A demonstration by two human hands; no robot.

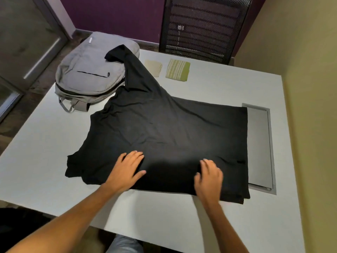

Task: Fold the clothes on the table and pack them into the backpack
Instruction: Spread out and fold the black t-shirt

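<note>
Both the left hand (127, 168) and the right hand (209, 177) press spread, flat fingers on the near edge of the black cotton shirt (164, 128), likely smoothing it on the white surface (45, 170) before folding, the grey fabric backpack (91, 70) waiting far left.

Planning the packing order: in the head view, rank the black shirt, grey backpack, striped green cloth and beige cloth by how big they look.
1. black shirt
2. grey backpack
3. striped green cloth
4. beige cloth, partly hidden by the shirt's sleeve, so its rank below the green cloth is unsure.
</note>
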